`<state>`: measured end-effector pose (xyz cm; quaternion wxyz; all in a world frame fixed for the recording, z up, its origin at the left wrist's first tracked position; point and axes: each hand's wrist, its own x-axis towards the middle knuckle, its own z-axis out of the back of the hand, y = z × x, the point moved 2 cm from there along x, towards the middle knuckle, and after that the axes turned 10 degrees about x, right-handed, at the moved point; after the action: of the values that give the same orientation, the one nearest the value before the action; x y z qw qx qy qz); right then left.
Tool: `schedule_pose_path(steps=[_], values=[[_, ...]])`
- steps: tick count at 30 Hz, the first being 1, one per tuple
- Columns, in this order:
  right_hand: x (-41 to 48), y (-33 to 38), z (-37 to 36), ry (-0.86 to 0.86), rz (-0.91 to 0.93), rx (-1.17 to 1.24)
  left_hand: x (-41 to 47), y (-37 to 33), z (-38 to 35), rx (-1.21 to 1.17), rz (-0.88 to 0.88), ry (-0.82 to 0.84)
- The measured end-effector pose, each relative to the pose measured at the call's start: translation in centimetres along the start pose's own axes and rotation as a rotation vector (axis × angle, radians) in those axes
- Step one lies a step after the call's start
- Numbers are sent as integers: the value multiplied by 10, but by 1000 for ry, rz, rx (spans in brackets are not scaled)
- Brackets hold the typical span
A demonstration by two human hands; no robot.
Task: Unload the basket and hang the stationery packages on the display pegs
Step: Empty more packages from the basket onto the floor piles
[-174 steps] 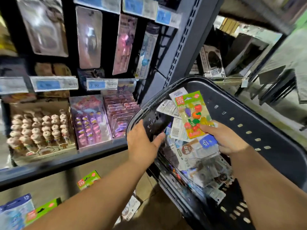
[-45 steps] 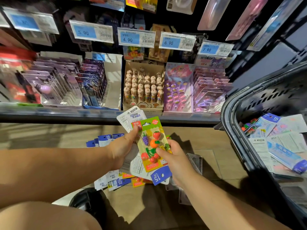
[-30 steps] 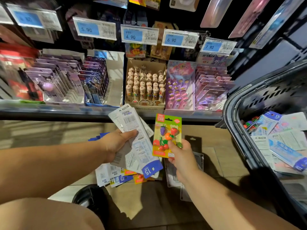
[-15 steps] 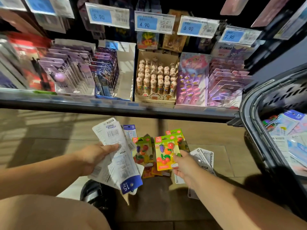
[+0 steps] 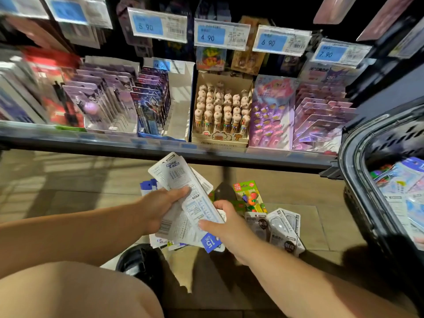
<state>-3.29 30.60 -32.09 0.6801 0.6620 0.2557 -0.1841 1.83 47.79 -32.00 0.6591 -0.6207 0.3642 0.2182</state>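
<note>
My left hand (image 5: 160, 204) grips a fanned stack of white ruler packages (image 5: 183, 198), backs up, one with a blue "15" corner. My right hand (image 5: 221, 222) pinches the lower right edge of that stack. The green fruit-eraser package (image 5: 249, 196) lies on the floor just beyond my right hand, on a small pile. Grey-and-white packages (image 5: 275, 228) lie on the floor to the right. The dark basket (image 5: 358, 180) stands at the right, with more blue and white packages (image 5: 403, 180) inside.
A shelf edge (image 5: 160, 149) runs across above my hands, carrying boxes of pens and carded stationery. Blue price tags (image 5: 220, 34) hang over it. More blue-cornered packages (image 5: 149, 187) lie on the floor behind the stack. My knee and a black shoe (image 5: 140, 260) are at the bottom left.
My right hand has let go of the green fruit-eraser package onto the floor pile and moved left to pinch the ruler stack in my left hand.
</note>
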Motion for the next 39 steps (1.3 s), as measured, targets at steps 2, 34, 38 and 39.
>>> schedule_pose_path(steps=[2, 34, 38, 39], values=[[-3, 4, -2, -29, 61, -87, 0, 1, 0, -4, -13, -5], [4, 42, -13, -196, 225, -642, 3, 0, 15, -104, 28, -257], [-3, 51, -14, -126, 224, -794, 7, -4, 14, -88, -4, -281], [-4, 52, -15, -114, 219, -800, 7, -5, 13, -84, -10, -280]])
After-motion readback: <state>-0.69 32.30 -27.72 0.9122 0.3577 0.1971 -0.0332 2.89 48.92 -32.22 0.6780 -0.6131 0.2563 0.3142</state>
